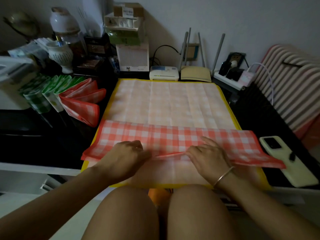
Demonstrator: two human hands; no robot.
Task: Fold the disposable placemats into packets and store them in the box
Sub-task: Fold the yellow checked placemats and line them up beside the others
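Head view: your right hand [207,156] pinched the folded edge of the red-and-white checked plastic placemat [173,137], likely to crease it; your left hand [128,153] lay beside, grip too blurred to tell.

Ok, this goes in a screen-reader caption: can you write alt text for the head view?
A person's left hand and right hand fold a red checked placemat over a yellow-edged sheet, the right pinching the fold. Folded red packets and green packets sit at the left; a phone lies at the right.
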